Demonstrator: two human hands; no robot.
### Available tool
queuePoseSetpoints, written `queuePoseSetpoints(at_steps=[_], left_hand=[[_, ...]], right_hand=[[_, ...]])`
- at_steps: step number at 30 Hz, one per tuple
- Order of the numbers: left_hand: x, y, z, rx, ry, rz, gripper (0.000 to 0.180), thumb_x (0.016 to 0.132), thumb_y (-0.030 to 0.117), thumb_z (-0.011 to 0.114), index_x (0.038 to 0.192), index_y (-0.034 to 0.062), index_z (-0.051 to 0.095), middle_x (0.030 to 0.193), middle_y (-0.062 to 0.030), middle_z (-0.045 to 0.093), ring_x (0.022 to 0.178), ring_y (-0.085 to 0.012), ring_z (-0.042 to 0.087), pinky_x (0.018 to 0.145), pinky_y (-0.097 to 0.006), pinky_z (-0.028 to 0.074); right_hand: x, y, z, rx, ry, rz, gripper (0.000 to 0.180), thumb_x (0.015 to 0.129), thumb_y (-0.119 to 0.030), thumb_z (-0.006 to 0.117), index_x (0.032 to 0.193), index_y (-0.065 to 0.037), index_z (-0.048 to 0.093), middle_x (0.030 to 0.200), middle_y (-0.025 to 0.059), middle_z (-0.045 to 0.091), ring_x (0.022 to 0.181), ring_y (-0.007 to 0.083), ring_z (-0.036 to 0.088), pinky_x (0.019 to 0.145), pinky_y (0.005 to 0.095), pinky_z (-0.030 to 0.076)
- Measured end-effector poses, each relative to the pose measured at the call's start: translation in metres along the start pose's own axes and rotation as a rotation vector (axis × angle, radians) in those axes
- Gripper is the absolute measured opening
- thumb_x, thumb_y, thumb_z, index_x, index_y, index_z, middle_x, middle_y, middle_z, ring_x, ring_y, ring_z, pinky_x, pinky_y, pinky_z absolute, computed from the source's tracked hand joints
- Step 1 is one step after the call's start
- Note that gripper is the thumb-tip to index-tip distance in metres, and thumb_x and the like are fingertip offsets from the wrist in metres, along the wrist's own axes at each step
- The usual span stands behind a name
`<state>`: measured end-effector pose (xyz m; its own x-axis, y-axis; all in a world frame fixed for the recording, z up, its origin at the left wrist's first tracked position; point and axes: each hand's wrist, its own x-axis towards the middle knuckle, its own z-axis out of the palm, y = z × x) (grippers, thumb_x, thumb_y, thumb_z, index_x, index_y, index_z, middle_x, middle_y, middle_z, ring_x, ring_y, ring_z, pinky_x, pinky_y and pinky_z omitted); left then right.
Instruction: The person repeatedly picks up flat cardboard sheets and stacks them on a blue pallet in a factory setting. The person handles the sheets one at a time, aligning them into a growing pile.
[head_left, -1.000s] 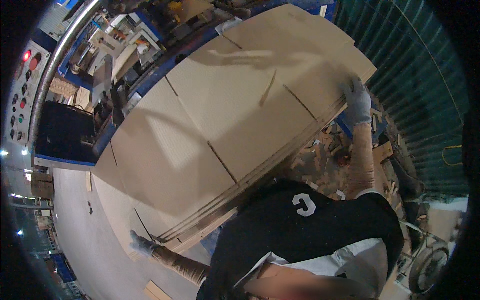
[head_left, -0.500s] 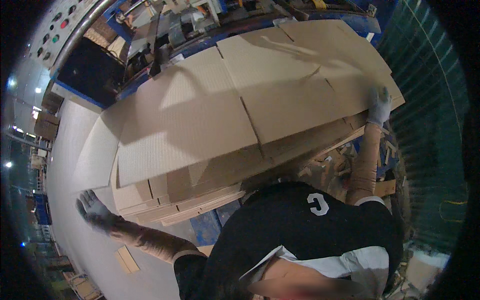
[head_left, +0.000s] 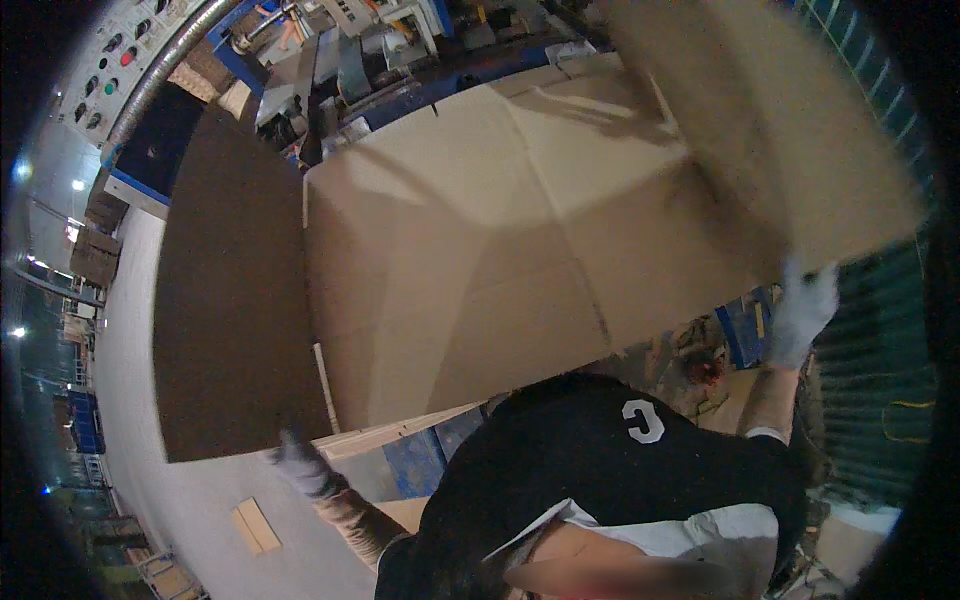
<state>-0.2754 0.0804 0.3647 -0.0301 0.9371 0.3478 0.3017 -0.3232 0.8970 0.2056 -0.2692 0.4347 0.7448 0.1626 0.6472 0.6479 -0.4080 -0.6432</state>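
A large brown cardboard sheet (head_left: 450, 260) with creases and slots spreads out before me, its two end panels bent up. My left hand (head_left: 308, 472), in a pale grey glove, grips the near edge of the dark, shaded left panel (head_left: 235, 290). On the other side my right hand (head_left: 803, 318), gloved too and blurred, holds the near edge of the raised right panel (head_left: 850, 170). Both hands' fingers are partly hidden by the cardboard. Under the sheet, edges of stacked cardboard (head_left: 400, 432) show.
Beyond the sheet stands a machine (head_left: 380, 70) with blue frame parts. A control panel with buttons (head_left: 115, 65) is at the upper left. Cardboard scraps (head_left: 700, 375) lie near my right arm, beside a green corrugated wall (head_left: 870, 380). A small cardboard piece (head_left: 257, 526) lies on the floor.
The sheet's two end panels have swung up, and its slotted middle has shifted. My left hand has moved right, onto the left panel's edge; my right hand has moved right and nearer.
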Motion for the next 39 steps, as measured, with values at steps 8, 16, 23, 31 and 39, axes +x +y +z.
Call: queuePoseSetpoints(at_steps=[8,16,23,31,39], left_hand=[[-0.026,0.049,0.133,0.745,-0.799,0.851,0.06,0.076,-0.002,0.053,0.135,0.0063,0.044,0.142,-0.0162,0.042,0.128,-0.0385,0.041,0.11,-0.051,0.026],[-0.003,0.042,0.16,0.78,-0.784,0.847,0.054,0.079,0.003,0.052,0.133,0.0076,0.046,0.14,-0.015,0.044,0.129,-0.0372,0.041,0.109,-0.051,0.029],[0.015,0.046,0.165,0.396,-0.551,0.696,0.066,0.072,0.011,0.072,0.132,0.0028,0.048,0.136,-0.0197,0.048,0.125,-0.0399,0.046,0.107,-0.046,0.034],[0.009,0.049,0.166,0.489,-0.56,0.764,0.071,0.066,0.012,0.077,0.131,0.0043,0.05,0.134,-0.0204,0.049,0.124,-0.0403,0.046,0.107,-0.047,0.035],[0.008,0.049,0.17,0.684,-0.71,0.806,0.055,0.074,0.008,0.062,0.128,0.0114,0.054,0.133,-0.0174,0.05,0.123,-0.0388,0.046,0.106,-0.051,0.033]], right_hand=[[-0.037,0.026,0.066,-0.072,-0.892,-0.779,0.04,0.067,0.0,0.066,0.106,-0.01,0.063,0.121,0.0089,0.06,0.118,0.0321,0.052,0.103,0.0473,0.038],[0.009,0.044,0.111,-0.115,-0.958,-0.874,0.047,0.077,-0.033,0.066,0.118,-0.01,0.06,0.133,0.0113,0.053,0.124,0.0316,0.046,0.106,0.0494,0.032],[0.061,0.002,0.182,-0.187,-1.137,-0.557,0.057,0.082,-0.042,0.062,0.127,-0.007,0.053,0.136,0.0149,0.049,0.119,0.036,0.05,0.097,0.0451,0.043],[0.055,-0.081,0.401,-0.171,-0.724,-0.628,0.037,0.084,-0.027,0.06,0.111,-0.001,0.057,0.112,0.0221,0.06,0.095,0.0369,0.063,0.078,0.0437,0.052],[0.046,-0.065,0.182,-0.187,-1.859,-0.794,0.028,0.078,-0.028,0.066,0.097,-0.009,0.066,0.098,0.0138,0.066,0.089,0.0324,0.063,0.078,0.0414,0.051]])
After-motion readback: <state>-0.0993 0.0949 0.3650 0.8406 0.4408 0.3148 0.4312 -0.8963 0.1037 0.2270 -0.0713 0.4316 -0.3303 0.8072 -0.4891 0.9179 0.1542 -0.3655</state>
